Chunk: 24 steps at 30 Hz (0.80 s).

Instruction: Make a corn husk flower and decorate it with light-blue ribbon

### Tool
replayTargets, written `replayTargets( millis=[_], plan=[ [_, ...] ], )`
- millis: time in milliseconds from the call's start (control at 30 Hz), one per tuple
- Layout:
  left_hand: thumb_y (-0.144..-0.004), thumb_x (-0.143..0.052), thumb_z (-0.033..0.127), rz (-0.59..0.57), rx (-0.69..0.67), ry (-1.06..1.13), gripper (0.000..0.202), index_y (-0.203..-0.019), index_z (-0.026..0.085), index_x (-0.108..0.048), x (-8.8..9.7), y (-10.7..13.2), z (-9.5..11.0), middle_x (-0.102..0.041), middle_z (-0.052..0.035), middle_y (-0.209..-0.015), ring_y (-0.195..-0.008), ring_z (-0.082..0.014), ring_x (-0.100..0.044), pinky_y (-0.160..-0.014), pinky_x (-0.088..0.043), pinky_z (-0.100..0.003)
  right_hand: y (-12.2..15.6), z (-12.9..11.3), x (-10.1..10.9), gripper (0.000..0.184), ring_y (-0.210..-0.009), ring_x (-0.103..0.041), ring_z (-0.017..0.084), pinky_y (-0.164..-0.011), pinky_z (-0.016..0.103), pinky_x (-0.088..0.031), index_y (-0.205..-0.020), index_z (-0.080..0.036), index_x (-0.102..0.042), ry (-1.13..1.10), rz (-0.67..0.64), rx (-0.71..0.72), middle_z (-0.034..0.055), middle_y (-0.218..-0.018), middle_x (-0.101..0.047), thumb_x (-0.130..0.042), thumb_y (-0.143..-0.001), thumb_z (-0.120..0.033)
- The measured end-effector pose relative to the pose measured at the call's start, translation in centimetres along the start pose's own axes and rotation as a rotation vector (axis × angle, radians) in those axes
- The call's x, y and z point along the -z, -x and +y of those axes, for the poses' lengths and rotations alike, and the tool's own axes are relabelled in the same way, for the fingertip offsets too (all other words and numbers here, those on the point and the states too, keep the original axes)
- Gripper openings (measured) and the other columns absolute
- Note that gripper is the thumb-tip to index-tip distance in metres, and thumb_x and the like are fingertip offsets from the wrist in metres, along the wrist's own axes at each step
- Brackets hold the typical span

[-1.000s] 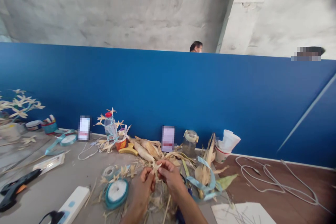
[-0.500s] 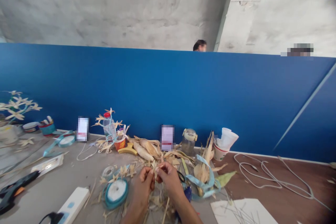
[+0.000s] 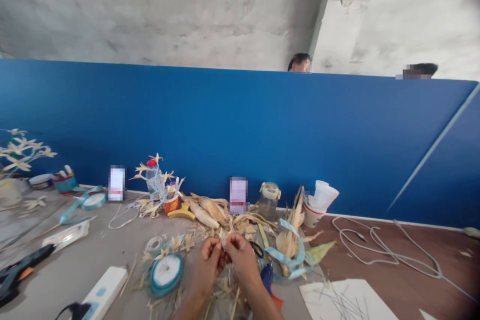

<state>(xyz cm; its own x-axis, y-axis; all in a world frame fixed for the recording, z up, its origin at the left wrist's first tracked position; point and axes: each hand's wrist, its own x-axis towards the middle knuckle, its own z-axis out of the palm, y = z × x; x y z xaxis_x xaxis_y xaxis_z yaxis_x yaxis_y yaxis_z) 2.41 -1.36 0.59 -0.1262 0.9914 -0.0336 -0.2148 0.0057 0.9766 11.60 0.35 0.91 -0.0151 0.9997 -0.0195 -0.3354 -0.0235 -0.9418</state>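
Observation:
My left hand (image 3: pixel 209 256) and my right hand (image 3: pixel 238 255) meet low in the middle of the view, thumbs and fingertips pinched together. Between them is a small pale strip of corn husk (image 3: pixel 222 235), mostly covered by the fingers. Just beyond lie dried corn husks (image 3: pixel 210 207) in a loose pile. A spool of blue ribbon (image 3: pixel 167 271) lies left of my left hand, with small husk flowers (image 3: pixel 176 245) at its far edge. Close to my right wrist are black scissor handles (image 3: pixel 257 249) and a dark blue tool (image 3: pixel 266 277).
A glue gun (image 3: pixel 26 266) and a white power strip (image 3: pixel 107 290) lie at left. Paper with thin wires (image 3: pixel 343 300) is at right, below a white cable (image 3: pixel 390 255). A jar (image 3: pixel 269 200), paper cups (image 3: pixel 318 205) and a phone (image 3: pixel 239 195) stand along the blue partition (image 3: pixel 225 125).
My fingertips have closed in around the husk piece, so less of it shows. The view has shifted slightly, and more of the blue tool is visible beside my right wrist.

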Motion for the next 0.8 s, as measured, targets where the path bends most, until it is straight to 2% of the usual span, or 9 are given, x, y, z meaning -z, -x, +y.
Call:
replayTargets(
  millis=[233, 500, 633, 800],
  plan=[
    [-0.071, -0.059, 0.045, -0.062, -0.086, -0.067, 0.027, -0.067, 0.019, -0.054, -0.2, 0.3, 0.3, -0.051, 0.0034, -0.05, -0.045, -0.0119, -0.044, -0.043, -0.035, -0.023, 0.6, 0.1, -0.4, 0.03, -0.03, -0.036, 0.008, -0.031, 0.021, -0.033, -0.056, -0.021, -0.042, -0.072, -0.012, 0.012, -0.0101, -0.038, -0.041, -0.065, -0.061, -0.04],
    [-0.072, -0.058, 0.047, -0.002, -0.177, -0.175, 0.028, -0.068, 0.019, -0.055, -0.2, 0.6, -0.2, -0.053, 0.0018, -0.053, -0.049, -0.0146, -0.047, -0.049, -0.039, -0.026, 1.4, -0.1, -0.9, 0.025, -0.033, -0.035, 0.007, -0.034, 0.019, -0.028, -0.057, -0.021, -0.043, -0.02, 0.084, 0.059, -0.0096, -0.037, -0.04, -0.062, -0.063, -0.036],
    [-0.072, -0.059, 0.05, -0.086, -0.125, -0.058, 0.032, -0.073, 0.017, -0.059, -0.4, 0.9, 0.3, -0.056, 0.0004, -0.054, -0.052, -0.0151, -0.05, -0.051, -0.04, -0.026, 1.3, -0.5, -0.5, 0.026, -0.034, -0.031, 0.006, -0.035, 0.019, -0.026, -0.057, -0.021, -0.043, -0.025, 0.098, 0.073, -0.0097, -0.041, -0.039, -0.061, -0.064, -0.038],
    [-0.066, -0.068, 0.045, -0.136, 0.018, 0.193, 0.032, -0.064, 0.016, -0.055, -0.4, 0.7, 0.6, -0.053, 0.0028, -0.048, -0.046, -0.0099, -0.046, -0.047, -0.033, -0.021, 1.1, -0.7, -0.1, 0.028, -0.037, -0.037, 0.007, -0.04, 0.02, -0.03, -0.053, -0.02, -0.042, 0.047, 0.078, 0.094, -0.0082, -0.041, -0.043, -0.064, -0.063, -0.036]
  ],
)
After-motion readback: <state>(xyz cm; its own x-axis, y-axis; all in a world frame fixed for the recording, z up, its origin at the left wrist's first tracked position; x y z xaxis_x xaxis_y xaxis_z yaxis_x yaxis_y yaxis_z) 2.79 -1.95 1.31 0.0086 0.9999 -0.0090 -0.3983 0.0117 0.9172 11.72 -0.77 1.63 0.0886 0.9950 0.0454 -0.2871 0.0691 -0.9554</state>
